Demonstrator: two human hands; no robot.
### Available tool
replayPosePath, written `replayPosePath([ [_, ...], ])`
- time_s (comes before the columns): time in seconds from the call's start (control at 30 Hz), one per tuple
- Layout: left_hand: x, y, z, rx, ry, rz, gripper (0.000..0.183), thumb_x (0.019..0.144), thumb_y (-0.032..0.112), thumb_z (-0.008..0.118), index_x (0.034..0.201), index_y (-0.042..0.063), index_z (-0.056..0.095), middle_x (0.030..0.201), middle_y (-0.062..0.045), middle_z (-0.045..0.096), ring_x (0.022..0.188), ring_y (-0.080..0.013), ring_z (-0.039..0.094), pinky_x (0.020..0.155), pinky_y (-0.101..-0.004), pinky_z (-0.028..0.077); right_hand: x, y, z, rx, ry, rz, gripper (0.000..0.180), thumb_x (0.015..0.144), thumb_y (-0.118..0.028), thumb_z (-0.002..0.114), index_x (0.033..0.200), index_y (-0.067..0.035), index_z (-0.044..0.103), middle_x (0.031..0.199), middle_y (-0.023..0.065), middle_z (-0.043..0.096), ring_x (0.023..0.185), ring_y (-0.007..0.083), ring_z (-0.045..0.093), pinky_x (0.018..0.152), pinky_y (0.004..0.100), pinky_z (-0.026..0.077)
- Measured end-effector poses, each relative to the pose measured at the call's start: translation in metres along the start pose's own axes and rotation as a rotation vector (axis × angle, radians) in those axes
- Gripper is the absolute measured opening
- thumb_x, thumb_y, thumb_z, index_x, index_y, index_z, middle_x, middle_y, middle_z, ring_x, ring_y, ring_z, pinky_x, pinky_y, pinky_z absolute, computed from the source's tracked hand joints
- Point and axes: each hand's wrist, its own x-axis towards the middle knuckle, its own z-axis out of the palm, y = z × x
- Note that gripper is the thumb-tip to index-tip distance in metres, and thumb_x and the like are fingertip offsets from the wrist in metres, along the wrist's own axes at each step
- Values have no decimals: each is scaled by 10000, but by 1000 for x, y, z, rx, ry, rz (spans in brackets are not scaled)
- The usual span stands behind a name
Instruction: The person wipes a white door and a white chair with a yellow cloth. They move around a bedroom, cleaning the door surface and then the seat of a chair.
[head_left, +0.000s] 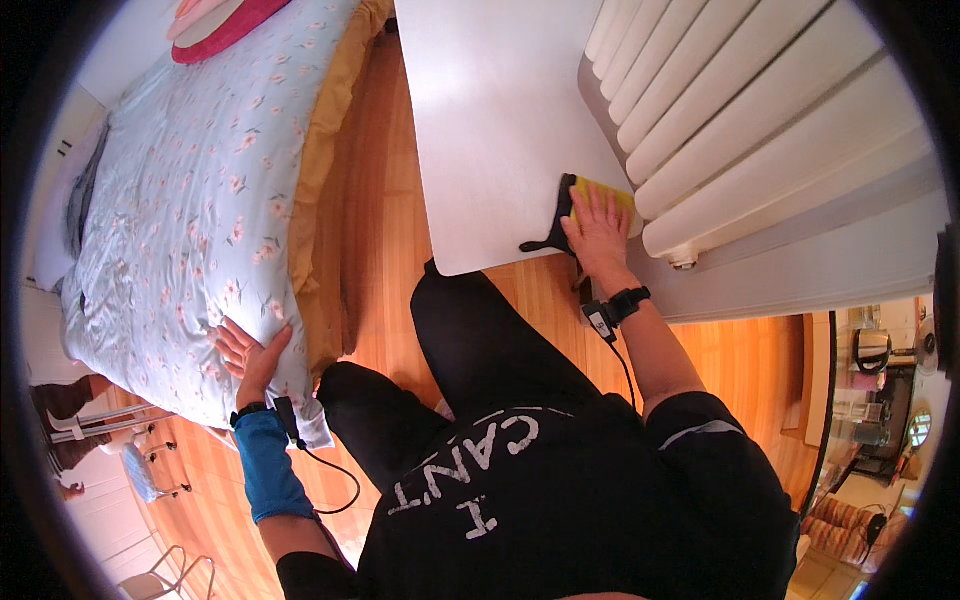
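Observation:
Flat on a yellow cloth with a dark edge and a hanging loop (564, 217) lies my right hand (598, 229), pressing it against the white tabletop (495, 150). The cloth is at the table's near right corner, close to the radiator. My left hand (253, 358) rests with spread fingers on the edge of the bed, on a pale blue floral cover (202, 210), and holds nothing. Both wrists wear black bands with cables.
A white column radiator (720, 112) borders the table's right side. Wooden floor (382, 172) shows between bed and table. A small wheeled stool (142, 469) and a metal-framed chair (161, 581) stand at lower left. Shelves with a kettle (872, 351) are at far right.

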Motion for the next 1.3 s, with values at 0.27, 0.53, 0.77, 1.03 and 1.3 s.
replayPosePath([
  [0.27,1,-2,1,57,-4,7,1390,648,664,773,1561,155,-143,1633,-168,-128,1488,-392,-174,1157,-599,-52,56,-14,8,-15,-82,339,674,992,-579,317,1562,-230,233,1617,176,180,1465,488,112,1142,664,106],
  [0.53,3,-8,3,18,-20,32,1394,662,618,783,1549,145,-184,1631,-158,-158,1486,-387,-190,1162,-570,-67,157,-26,19,16,-80,487,696,984,-570,313,1563,-191,233,1617,199,161,1459,510,93,1140,674,73],
  [0.77,3,-12,5,66,-31,25,1416,661,633,782,1539,141,-214,1621,-157,-200,1476,-381,-226,1148,-586,-87,235,-37,37,23,-79,551,697,970,-585,284,1574,-245,208,1634,144,149,1475,476,87,1162,638,53],
  [1.03,-1,2,-1,78,-32,-8,1442,644,656,788,1535,142,-222,1619,-158,-207,1474,-386,-227,1147,-592,-90,260,-65,46,-29,-110,275,687,974,-597,272,1569,-257,215,1638,95,168,1484,428,137,1170,614,109],
  [1.3,0,-2,0,63,-36,9,1416,654,691,755,1544,139,-198,1621,-160,-201,1478,-384,-219,1153,-573,-92,204,-77,45,-20,-111,-91,660,978,-607,331,1552,-286,263,1622,97,221,1475,421,171,1167,614,117],
])
